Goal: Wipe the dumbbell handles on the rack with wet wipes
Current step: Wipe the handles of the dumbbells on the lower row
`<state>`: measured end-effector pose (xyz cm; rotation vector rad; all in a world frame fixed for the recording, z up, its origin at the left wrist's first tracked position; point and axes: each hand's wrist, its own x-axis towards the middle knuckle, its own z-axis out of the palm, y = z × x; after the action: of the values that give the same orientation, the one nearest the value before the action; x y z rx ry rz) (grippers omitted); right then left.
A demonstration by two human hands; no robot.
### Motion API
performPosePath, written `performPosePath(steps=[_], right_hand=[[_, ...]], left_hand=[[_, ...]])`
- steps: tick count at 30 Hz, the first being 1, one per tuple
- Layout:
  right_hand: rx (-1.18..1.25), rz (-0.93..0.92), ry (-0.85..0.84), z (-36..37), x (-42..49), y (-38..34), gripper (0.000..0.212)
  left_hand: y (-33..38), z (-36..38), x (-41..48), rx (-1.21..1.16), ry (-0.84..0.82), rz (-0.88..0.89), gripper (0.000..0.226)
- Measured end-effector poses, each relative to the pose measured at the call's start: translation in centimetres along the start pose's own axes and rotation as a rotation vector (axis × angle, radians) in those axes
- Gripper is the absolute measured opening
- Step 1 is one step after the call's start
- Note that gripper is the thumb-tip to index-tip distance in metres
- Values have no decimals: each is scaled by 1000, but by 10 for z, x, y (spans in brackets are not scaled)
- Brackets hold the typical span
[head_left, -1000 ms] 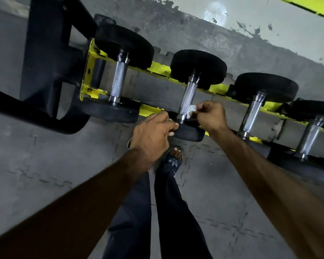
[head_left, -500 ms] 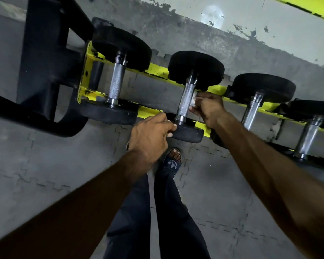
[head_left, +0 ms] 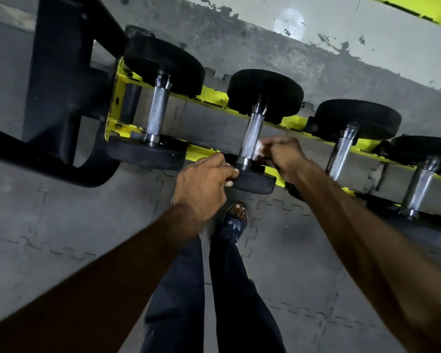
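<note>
My right hand (head_left: 283, 154) pinches the wipe (head_left: 259, 146), fingers curled round it, and holds it against the 3 o'clock side of the second handle (head_left: 252, 131), low down, just above the near collar (head_left: 243, 162). My left hand (head_left: 204, 184) grips the rim of that dumbbell's near head (head_left: 255, 184), at about 7 o'clock from the wipe, and steadies it on the rack (head_left: 211, 96).

To do this stroke well, I keep the left grip firm so the dumbbell cannot roll in its cradle. Then I draw the wipe along the knurling toward 12 o'clock, right up to the far collar. One side is not enough, so I would wrap the wipe round the bar to reach the 9 o'clock face and the underside. I judge that the rough knurl will snag thin tissue, so I use steady, moderate pressure and long passes rather than scrubbing.

The first handle (head_left: 158, 113) lies at 10 o'clock from my hands, the third handle (head_left: 341, 149) at 3 o'clock and the fourth handle (head_left: 418, 189) beyond it. I cannot tell which of these are already clean.
</note>
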<state>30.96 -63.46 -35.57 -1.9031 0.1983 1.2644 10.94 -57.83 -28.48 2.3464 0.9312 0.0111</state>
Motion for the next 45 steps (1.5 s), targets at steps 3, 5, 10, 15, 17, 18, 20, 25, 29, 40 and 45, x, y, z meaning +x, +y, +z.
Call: performPosePath(steps=[3,5,10,15,17,18,20,25,29,40,45], right_hand=[[-138,26,-41,-6,-8,1,19],[57,-30,28,-5,-12,-7,17],[-618,-795,-93,-3,-23,1,15],[-1276,-1109,-170,3,-23,-36,28],[-1430,-1085,-104,13,-20,-55,33],[-1554,-1004,-107,21,-19,-62,36],[-1821,-854,-221,40,-22,-70,36],[-2066,-817,-429,67,-34,-78,25],[-1954,-899,-214,56,-26,-82,23],[-616,-671,109,4,-25,-7,6],[24,-102,130,7,-20,-2,25]], left_hand=[[0,1,-1,11,5,-2,26],[1,1,-1,8,2,-4,26],[2,-1,-1,4,-2,8,24],[2,1,-4,11,8,12,29],[1,2,-4,6,12,20,30],[1,3,-5,2,14,23,31],[0,4,-5,-4,22,26,31],[0,5,-5,-28,21,27,32],[0,5,-4,-11,3,21,33],[-4,10,-2,-100,-31,66,35],[-10,11,1,-115,-53,130,36]])
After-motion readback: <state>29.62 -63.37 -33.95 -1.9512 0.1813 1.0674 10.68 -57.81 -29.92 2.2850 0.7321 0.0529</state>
